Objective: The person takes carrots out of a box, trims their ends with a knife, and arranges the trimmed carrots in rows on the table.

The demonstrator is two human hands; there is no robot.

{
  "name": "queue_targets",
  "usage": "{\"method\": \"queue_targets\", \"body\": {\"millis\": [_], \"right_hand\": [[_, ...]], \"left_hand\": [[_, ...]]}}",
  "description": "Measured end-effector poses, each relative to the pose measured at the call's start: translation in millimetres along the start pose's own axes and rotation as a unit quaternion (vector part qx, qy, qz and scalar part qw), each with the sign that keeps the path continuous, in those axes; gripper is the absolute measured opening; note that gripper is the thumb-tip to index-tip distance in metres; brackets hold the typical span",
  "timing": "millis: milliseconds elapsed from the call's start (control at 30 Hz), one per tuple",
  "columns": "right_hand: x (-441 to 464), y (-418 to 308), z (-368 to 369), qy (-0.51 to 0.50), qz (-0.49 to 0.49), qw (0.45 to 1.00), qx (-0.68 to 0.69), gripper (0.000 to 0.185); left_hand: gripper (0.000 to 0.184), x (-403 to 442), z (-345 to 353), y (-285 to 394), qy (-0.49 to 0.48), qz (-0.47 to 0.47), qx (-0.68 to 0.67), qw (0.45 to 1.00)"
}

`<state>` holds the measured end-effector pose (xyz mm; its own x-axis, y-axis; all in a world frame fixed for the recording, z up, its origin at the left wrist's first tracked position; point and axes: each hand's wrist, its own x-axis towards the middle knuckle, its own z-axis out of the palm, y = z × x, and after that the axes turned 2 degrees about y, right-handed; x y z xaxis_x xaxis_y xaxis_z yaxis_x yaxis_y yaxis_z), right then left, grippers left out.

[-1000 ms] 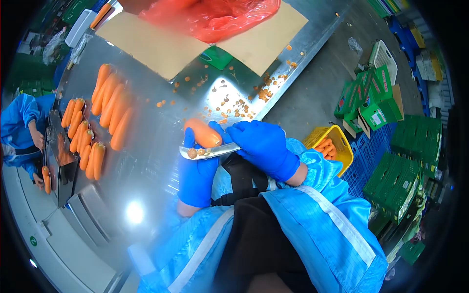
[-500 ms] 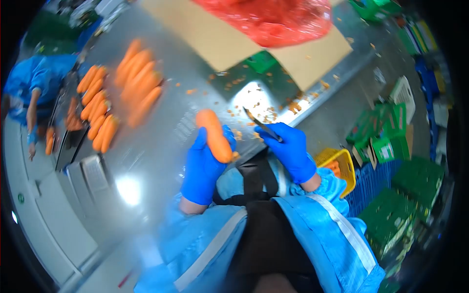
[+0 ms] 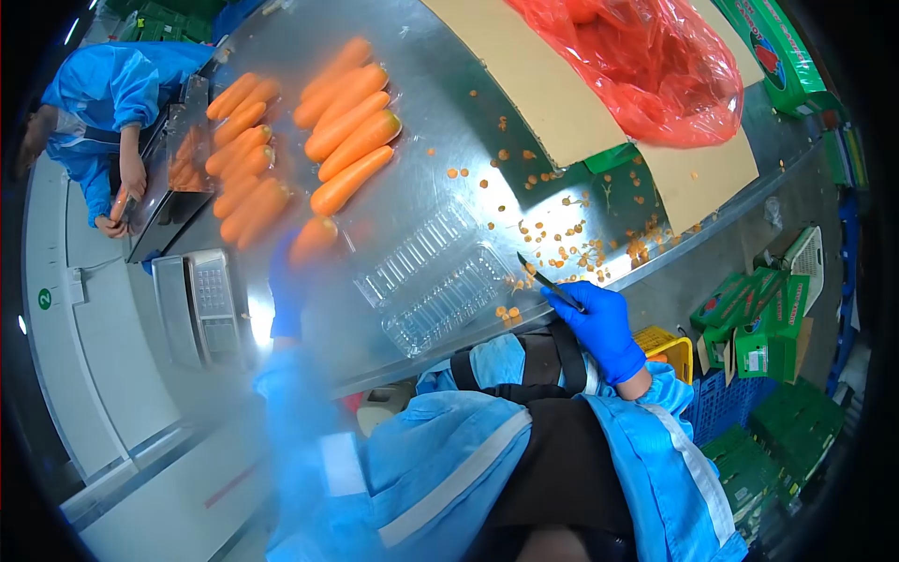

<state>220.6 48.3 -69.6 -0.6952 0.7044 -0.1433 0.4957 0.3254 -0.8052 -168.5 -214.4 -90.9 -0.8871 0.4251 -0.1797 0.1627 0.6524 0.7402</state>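
Note:
My left hand (image 3: 288,295), in a blue glove and smeared by motion, reaches to the left side of the steel table (image 3: 426,169). Its fingers are closed on a carrot (image 3: 315,240), just below a row of carrots (image 3: 354,131). A second group of carrots (image 3: 245,159) lies farther left. My right hand (image 3: 604,328), also gloved in blue, grips a small knife (image 3: 552,284) near the table's front edge, its blade pointing up and left. An open clear plastic clamshell box (image 3: 435,281) lies between my hands. Cut carrot ends (image 3: 581,248) are scattered beyond the knife.
Cardboard (image 3: 702,178) with a red plastic bag (image 3: 655,84) covers the far right of the table. A scale (image 3: 213,295) stands at the left. Across the table a co-worker in a blue smock (image 3: 112,89) handles a carrot. Green boxes (image 3: 763,323) and a yellow crate (image 3: 663,345) stand at right.
My left hand has carried the carrot left, from in front of my body to the carrot rows. My right hand still holds the knife. The view has shifted, bringing the clamshell box into sight.

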Motion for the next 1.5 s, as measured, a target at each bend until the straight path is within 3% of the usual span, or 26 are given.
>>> {"method": "queue_targets", "body": {"millis": [67,100,133,233,333,367,400,433,500,533,633,700,767,833,900,933,1033,1133,1233,1300,1333,1367,1433,1467,1500], "right_hand": [[4.5,-4.6,-0.5,-0.014,-0.002,1.0,-0.021,0.019],[6.1,-3.8,0.4,-0.017,-0.008,0.999,-0.029,0.019],[7.1,-1.8,1.5,-0.022,-0.015,0.999,-0.037,0.02],[9.4,2.8,-0.7,-0.06,-0.009,0.996,-0.072,0.021],[12.4,9.4,-0.1,-0.072,-0.019,0.995,-0.068,0.024],[13.6,14.0,-4.1,-0.06,-0.024,0.996,-0.066,0.025],[14.1,15.2,-8.4,-0.066,-0.01,0.995,-0.068,0.026],[14.4,16.0,-11.4,-0.068,0.004,0.995,-0.071,0.028],[16.1,27.5,-17.2,-0.067,-0.023,0.994,-0.079,0.028],[17.3,31.2,-21.2,-0.077,-0.024,0.993,-0.091,0.028],[21.0,47.2,-35.4,-0.097,-0.012,0.991,-0.095,0.026],[21.5,58.9,-47.8,-0.089,0.007,0.992,-0.085,0.026],[21.6,76.0,-61.0,-0.082,0.035,0.993,-0.081,0.025],[23.9,89.2,-72.4,-0.064,0.06,0.994,-0.06,0.024],[25.7,100.8,-83.8,-0.036,0.083,0.996,-0.021,0.024],[29.4,107.0,-87.2,-0.026,0.061,0.997,-0.035,0.024],[41.6,117.6,-98.3,0.003,0.052,0.998,0.03,0.025],[47.2,127.3,-107.2,-0.041,0.031,0.997,0.059,0.027],[44.8,144.9,-106.0,-0.066,-0.009,0.992,0.103,0.029],[44.1,155.1,-102.7,-0.09,-0.037,0.986,0.134,0.032],[45.1,158.9,-102.1,-0.106,-0.047,0.982,0.151,0.034],[44.2,162.6,-100.6,-0.122,-0.057,0.977,0.166,0.035],[32.4,189.0,-70.5,-0.154,-0.069,0.971,0.169,0.037],[36.3,190.6,-71.6,-0.152,-0.089,0.971,0.159,0.037],[40.8,191.4,-73.2,-0.15,-0.109,0.971,0.149,0.038]], "left_hand": [[0.072,30.0,-2.6,-98.5,0.011,0.15,0.086,0.985],[0.072,36.2,-1.9,-119.9,0.017,0.224,0.128,0.966],[0.072,36.5,5.3,-116.3,0.046,0.244,0.088,0.965],[0.069,31.0,5.9,-100.8,0.059,0.203,0.207,0.955],[0.068,24.9,1.3,-81.0,0.112,0.224,0.109,0.962],[0.068,35.1,-3.4,-93.3,0.133,0.203,0.01,0.97],[0.068,26.8,0.1,-43.1,0.122,0.185,-0.103,0.97],[0.064,37.0,-8.3,-21.9,0.124,0.124,-0.09,0.98],[0.041,50.9,-10.1,25.8,0.097,0.179,-0.155,0.967],[0.032,54.9,-8.8,64.8,0.085,0.231,-0.098,0.964],[0.027,23.9,29.1,225.2,0.039,0.215,-0.128,0.967],[0.028,33.3,59.5,275.1,-0.039,0.304,-0.124,0.944],[0.029,35.1,95.8,331.9,-0.186,0.318,-0.174,0.913],[0.028,28.8,136.3,399.2,-0.28,0.286,-0.098,0.911],[0.028,58.1,190.5,427.5,-0.331,0.37,-0.044,0.867],[0.028,77.0,219.4,437.1,-0.358,0.359,-0.033,0.862],[0.03,130.8,304.9,448.5,-0.39,0.33,0.034,0.859],[0.037,175.7,356.0,448.7,-0.374,0.363,0.339,0.783],[0.046,231.5,367.7,445.2,-0.134,0.415,0.357,0.826],[0.048,269.6,362.5,439.5,0.027,0.552,0.219,0.804],[0.039,278.9,361.1,433.3,-0.023,0.522,0.17,0.835],[0.04,273.1,366.4,439.2,-0.105,0.452,0.275,0.842],[0.043,264.8,379.0,449.9,-0.256,0.28,0.46,0.803],[0.039,320.1,399.3,376.5,-0.178,0.437,0.318,0.823],[0.038,309.3,404.8,381.8,-0.206,0.374,0.213,0.879]]}}
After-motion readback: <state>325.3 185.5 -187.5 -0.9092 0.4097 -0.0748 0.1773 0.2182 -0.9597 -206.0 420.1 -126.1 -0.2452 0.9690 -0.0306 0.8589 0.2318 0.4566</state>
